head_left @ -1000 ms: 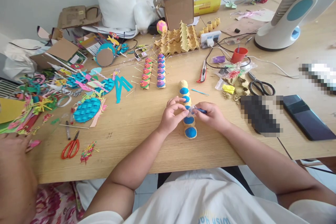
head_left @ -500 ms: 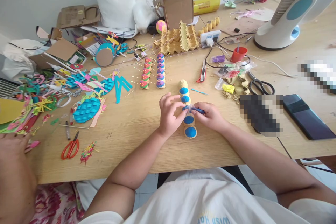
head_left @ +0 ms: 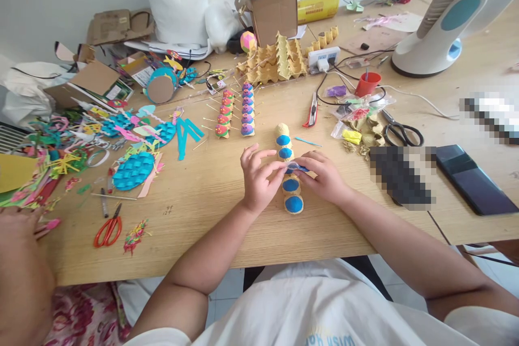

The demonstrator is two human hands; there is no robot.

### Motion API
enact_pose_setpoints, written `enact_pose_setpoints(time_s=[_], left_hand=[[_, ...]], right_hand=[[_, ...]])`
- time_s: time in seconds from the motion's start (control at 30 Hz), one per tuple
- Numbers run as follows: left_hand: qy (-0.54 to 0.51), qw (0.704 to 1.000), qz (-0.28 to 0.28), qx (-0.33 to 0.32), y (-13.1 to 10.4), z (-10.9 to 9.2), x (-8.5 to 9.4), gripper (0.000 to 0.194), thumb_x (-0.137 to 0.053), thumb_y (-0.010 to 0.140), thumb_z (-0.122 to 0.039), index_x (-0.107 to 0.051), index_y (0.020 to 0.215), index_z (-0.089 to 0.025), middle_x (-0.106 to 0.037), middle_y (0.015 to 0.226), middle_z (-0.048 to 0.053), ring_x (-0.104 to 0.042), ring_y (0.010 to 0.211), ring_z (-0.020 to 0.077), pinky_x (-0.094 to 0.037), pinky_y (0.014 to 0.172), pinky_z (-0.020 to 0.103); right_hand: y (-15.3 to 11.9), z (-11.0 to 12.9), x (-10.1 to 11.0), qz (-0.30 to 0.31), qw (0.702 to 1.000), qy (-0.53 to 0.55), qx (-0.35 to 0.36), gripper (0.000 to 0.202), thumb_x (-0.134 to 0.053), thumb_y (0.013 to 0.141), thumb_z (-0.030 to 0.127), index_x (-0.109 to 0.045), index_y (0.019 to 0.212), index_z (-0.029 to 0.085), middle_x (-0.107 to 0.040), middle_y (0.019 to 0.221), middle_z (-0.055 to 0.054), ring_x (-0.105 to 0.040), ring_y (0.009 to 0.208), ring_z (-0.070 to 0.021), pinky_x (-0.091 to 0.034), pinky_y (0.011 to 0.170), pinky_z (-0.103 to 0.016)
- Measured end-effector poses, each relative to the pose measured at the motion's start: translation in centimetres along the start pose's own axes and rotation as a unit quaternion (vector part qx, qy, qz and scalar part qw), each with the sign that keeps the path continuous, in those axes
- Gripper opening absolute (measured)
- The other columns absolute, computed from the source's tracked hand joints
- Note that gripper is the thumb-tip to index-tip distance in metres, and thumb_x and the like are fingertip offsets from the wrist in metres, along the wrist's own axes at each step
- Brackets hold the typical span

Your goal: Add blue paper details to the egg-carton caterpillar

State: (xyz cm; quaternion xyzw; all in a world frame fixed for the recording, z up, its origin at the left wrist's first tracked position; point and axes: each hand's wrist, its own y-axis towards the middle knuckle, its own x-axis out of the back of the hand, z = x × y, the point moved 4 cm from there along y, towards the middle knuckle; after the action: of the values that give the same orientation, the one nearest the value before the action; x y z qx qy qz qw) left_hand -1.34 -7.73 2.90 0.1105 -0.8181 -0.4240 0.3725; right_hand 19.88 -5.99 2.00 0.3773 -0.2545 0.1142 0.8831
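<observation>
Pinching: your left grip [head_left: 260, 180] and right grip [head_left: 325, 177] grasp the blue packet [head_left: 299, 167] between them.
Carton strip [head_left: 291, 185]: below and between your grips, partly hidden.
Packet risk: tugging hard might tear it, dropping it onto the strip or worktop [head_left: 198, 189].

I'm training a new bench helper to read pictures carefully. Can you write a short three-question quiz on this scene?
1. Multiple choice: What lies below the fingers of the left hand and right hand?
A) The yellow roll
B) The strip with blue-topped bumps
C) The red cup

2. True or false: The red-handled scissors lie to the right of the black-handled scissors.

3. Fill in the blank: The two hands hold between them a small packet, partly clear and partly ____.

Key:
1. B
2. False; the red-handled scissors lie to the left of the black-handled scissors.
3. Blue
</observation>
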Motion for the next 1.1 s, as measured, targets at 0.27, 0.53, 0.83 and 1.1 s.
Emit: enact_pose_setpoints(time_s=[0.27,0.53,0.83,1.1], left_hand=[[0.000,0.999,0.031,0.031,-0.3,0.1,-0.1,0.018,-0.081,0.105,-0.041,-0.090,0.092,-0.034,-0.078,0.123,0.009,-0.057,0.152,0.0342,-0.040,0.138,0.064],[0.006,0.999,0.044,0.022,-0.6,0.0,-0.2,0.016,-0.083,0.103,-0.042,-0.090,0.090,-0.036,-0.079,0.124,0.009,-0.058,0.150,0.0339,-0.039,0.139,0.065],[0.025,0.998,0.027,-0.047,-1.1,0.0,-0.2,0.013,-0.082,0.104,-0.039,-0.091,0.094,-0.041,-0.081,0.123,0.007,-0.054,0.153,0.0332,-0.029,0.144,0.069],[-0.003,0.996,0.026,-0.082,-1.1,-0.6,-0.1,0.014,-0.081,0.105,-0.035,-0.090,0.099,-0.044,-0.082,0.124,0.004,-0.051,0.158,0.0312,-0.022,0.148,0.070]], right_hand=[[0.1,0.5,0.1,0.005,0.996,0.072,-0.062,0.026,-0.079,0.108,0.044,-0.071,0.122,0.025,-0.080,0.112,-0.011,-0.073,0.096,-0.0269,-0.060,0.090,-0.044],[0.1,0.8,0.3,0.034,0.989,0.127,-0.070,0.010,-0.067,0.111,0.035,-0.062,0.117,0.027,-0.070,0.111,-0.009,-0.065,0.100,-0.0253,-0.057,0.090,-0.041],[0.3,1.6,0.5,0.039,0.983,0.166,-0.065,0.038,-0.062,0.116,0.060,-0.056,0.098,0.027,-0.065,0.108,-0.009,-0.063,0.102,-0.0268,-0.057,0.092,-0.044],[0.2,1.8,0.5,0.049,0.986,0.153,-0.052,0.050,-0.071,0.109,0.067,-0.055,0.085,0.026,-0.065,0.104,-0.009,-0.065,0.100,-0.0272,-0.060,0.089,-0.044]])
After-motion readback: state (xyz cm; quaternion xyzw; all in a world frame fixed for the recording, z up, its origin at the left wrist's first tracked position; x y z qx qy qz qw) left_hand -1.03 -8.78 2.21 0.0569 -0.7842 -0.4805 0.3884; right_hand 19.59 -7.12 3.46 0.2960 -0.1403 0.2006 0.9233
